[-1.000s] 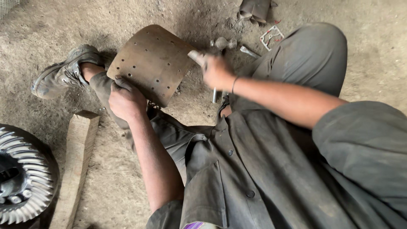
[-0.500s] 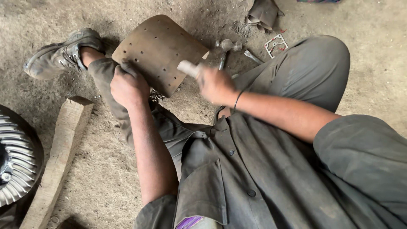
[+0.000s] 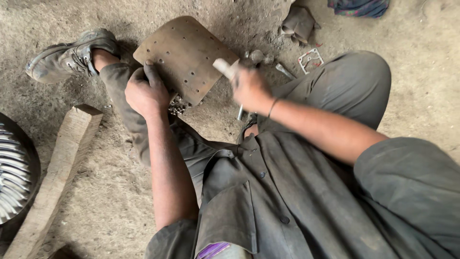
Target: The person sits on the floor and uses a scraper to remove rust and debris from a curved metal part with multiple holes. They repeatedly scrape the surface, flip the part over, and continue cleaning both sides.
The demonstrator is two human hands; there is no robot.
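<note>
A curved, rusty brown metal plate [image 3: 184, 55] with several small holes leans on my left leg over the dirt floor. My left hand [image 3: 146, 91] grips its near left edge, fingers over the rim. My right hand [image 3: 249, 86] is closed around a wooden tool handle [image 3: 223, 65] just right of the plate; the hand is blurred, and a thin metal rod [image 3: 240, 112] shows below it. The tool's head is hidden.
A wooden block [image 3: 57, 172] lies at left beside a large toothed gear [image 3: 12, 168]. My worn shoe [image 3: 64, 57] rests at upper left. A small metal part [image 3: 258, 56], a gasket [image 3: 310, 60] and dark rags [image 3: 298, 21] lie beyond the plate.
The plate has tilted flatter and my left fingers have slid further onto it. My right hand has swung back and forth beside the plate's right edge.
</note>
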